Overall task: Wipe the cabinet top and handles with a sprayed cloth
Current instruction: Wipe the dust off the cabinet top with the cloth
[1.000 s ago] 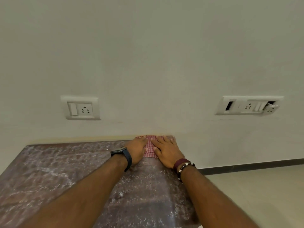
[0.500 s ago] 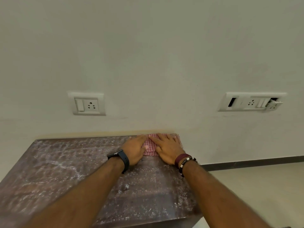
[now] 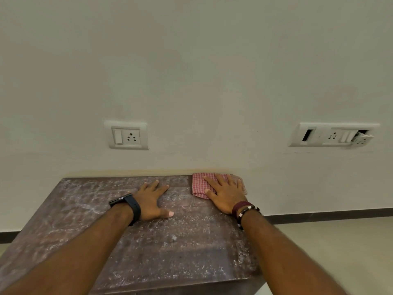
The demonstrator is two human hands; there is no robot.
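From the head view, your right hand (image 3: 226, 193) lies flat, fingers spread straight, pressing a red-and-white checked cloth (image 3: 200, 186) onto the far right corner of the cabinet top (image 3: 180, 248), right of centre in the frame. That top is a dark, mottled, speckled slab. Your left hand (image 3: 150, 201) rests beside it on bare stone, fingers splayed, holding nothing.

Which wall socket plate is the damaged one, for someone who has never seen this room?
Start at the brown cabinet top against the pale wall. Two white plates sit above it; take the wide socket plate right of the cabinet. Unlike the small intact plate, it has a dark gap and a module hanging loose.
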